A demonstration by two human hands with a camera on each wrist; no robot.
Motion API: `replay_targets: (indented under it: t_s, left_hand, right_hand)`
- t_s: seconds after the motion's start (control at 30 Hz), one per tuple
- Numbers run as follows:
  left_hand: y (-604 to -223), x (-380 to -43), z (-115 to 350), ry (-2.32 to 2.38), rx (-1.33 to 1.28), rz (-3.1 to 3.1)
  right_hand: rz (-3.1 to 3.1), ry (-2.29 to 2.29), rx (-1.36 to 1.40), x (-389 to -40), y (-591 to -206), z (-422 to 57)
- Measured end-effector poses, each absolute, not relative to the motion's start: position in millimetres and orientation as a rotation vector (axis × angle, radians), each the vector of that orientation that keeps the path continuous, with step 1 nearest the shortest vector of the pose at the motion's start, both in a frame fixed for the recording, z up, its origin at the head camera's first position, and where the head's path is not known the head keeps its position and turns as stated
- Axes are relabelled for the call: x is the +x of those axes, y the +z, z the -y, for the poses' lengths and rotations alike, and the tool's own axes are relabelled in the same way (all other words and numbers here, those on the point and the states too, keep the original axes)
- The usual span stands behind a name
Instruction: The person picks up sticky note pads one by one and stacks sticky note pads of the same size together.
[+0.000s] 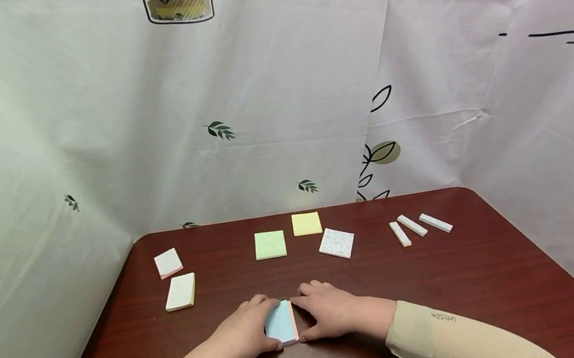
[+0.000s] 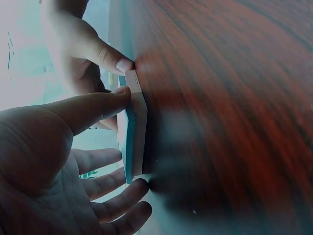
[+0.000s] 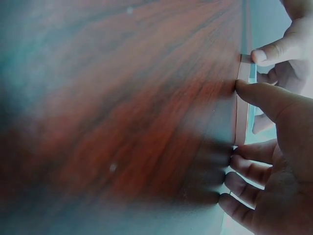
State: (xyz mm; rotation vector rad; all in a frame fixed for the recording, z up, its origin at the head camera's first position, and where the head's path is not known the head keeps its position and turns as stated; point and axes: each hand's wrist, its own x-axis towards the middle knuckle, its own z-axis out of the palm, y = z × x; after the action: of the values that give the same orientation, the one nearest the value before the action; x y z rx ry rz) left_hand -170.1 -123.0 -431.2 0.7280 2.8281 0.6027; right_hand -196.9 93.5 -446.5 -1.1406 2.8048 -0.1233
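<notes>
A light-blue sticky-note pad [image 1: 278, 323] lies on top of a pinkish-orange pad [image 1: 294, 322], whose right strip shows beyond the blue one. My left hand [image 1: 246, 330] holds the blue pad from the left, thumb at its near edge and fingers at the far edge. Coming from the right, my right hand [image 1: 330, 310] has its thumb and forefinger at the near and far right corners of the lower pad. The left wrist view shows the left thumb against the blue pad [image 2: 129, 134] and the right thumb at the corner of the pink pad [image 2: 140, 129].
Beyond the hands lie a green pad [image 1: 270, 245], a yellow pad [image 1: 307, 224] and a patterned white pad [image 1: 337, 243]. Two whitish pads [image 1: 167, 263] are at the left. Several narrow white strips [image 1: 412, 225] lie at the right. A printed cloth [image 1: 271, 81] hangs behind the table [image 1: 453, 303].
</notes>
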Motion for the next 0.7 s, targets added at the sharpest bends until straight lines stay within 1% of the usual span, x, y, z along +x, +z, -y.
replay_targets:
  t_s: [0.7]
  left_hand:
    - [-432.5,-170.6,119.6,0.582,0.735,-2.823]
  right_hand:
    - [-2.803,-0.136,-1.133,-197.2,-446.6,-94.0]
